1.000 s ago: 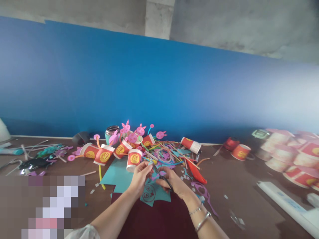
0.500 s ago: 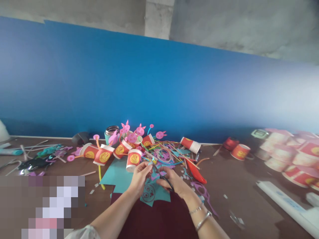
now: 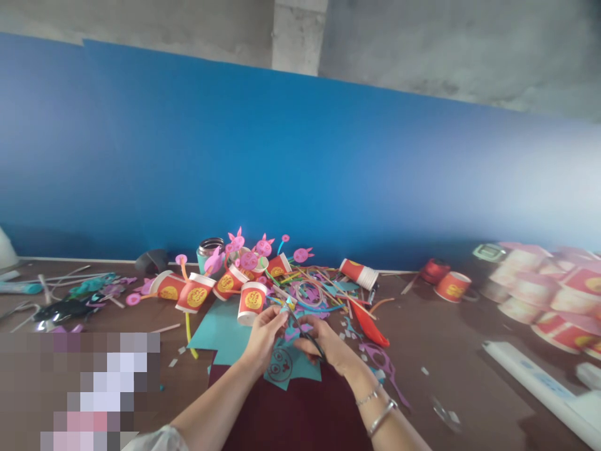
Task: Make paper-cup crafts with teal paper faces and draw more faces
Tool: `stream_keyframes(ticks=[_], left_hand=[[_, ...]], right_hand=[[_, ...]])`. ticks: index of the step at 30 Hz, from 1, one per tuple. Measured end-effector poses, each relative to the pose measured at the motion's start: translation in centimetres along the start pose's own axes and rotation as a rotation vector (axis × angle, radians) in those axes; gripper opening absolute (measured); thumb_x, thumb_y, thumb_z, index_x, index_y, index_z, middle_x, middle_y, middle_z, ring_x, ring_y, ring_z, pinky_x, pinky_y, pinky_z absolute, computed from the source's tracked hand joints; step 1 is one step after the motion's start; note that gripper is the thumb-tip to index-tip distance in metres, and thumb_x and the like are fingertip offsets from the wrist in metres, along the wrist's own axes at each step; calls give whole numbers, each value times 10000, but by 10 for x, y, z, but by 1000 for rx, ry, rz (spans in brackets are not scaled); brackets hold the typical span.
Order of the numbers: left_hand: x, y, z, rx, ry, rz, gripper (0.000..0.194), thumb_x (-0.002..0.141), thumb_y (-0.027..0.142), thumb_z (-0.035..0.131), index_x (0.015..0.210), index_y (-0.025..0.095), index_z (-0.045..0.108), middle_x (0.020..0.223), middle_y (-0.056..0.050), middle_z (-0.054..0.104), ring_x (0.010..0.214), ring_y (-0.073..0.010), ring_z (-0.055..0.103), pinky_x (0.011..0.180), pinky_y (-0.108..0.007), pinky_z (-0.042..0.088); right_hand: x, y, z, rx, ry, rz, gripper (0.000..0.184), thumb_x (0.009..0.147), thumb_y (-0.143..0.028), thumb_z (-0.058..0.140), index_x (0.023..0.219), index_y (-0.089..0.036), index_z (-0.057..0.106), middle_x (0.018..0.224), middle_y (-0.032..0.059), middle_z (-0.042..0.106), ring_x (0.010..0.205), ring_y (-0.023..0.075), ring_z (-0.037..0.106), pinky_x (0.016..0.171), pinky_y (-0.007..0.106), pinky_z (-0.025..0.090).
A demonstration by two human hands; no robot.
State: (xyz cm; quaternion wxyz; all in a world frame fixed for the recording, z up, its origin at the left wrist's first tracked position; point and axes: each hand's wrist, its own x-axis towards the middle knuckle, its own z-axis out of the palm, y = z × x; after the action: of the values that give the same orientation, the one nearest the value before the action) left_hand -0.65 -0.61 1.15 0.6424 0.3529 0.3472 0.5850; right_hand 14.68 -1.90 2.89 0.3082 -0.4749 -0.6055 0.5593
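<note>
My left hand [image 3: 265,329] is closed, with thumb and fingers pinching a small piece of light blue paper [image 3: 288,305]. In my right hand [image 3: 323,341] are dark-handled scissors [image 3: 307,335], their blades pointing up and left to the pinched paper. Just below both hands lies a cut piece of teal paper with a face [image 3: 280,365] drawn on it. A larger teal sheet [image 3: 220,329] extends to the left under my left hand. A red and yellow paper cup [image 3: 252,302] stands just beyond my left fingers.
Several cups with pink paper animal heads [image 3: 250,260] crowd the back, beside an open flask [image 3: 211,249]. Straws and scraps [image 3: 312,291] heap beyond my hands, near a red balloon-like object [image 3: 369,322]. Stacked cups [image 3: 554,294] and a long white box [image 3: 530,379] are at right.
Both hands stay almost in place. The light blue paper at my left fingertips shows slightly more above the fingers, and the scissors shift very little.
</note>
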Motion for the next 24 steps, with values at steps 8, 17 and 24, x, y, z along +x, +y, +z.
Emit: stream_keyframes(ticks=[8,17,24], left_hand=[[1,-1,-1,11,-10,-3,321,604,364,765,565,141,538,497,48,507,447,-35,381,460,-169,281],[-1,1,0,0,0,-11,295,611,370,755,633,153,557,558,17,597,476,-64,469,474,-188,337],[-3,4,2,33,-11,-14,298,589,354,764,621,152,547,529,27,577,474,-63,456,475,-186,324]], right_hand=[[1,1,0,-11,8,-26,372,681,-343,707,950,-187,502,433,-111,470,364,66,386,380,173,309],[1,0,-3,-29,-27,-25,387,670,-343,722,933,-180,488,399,-119,463,336,58,365,364,168,293],[-1,-2,0,18,-16,-17,349,690,-352,681,941,-191,499,439,-105,502,365,71,416,387,171,348]])
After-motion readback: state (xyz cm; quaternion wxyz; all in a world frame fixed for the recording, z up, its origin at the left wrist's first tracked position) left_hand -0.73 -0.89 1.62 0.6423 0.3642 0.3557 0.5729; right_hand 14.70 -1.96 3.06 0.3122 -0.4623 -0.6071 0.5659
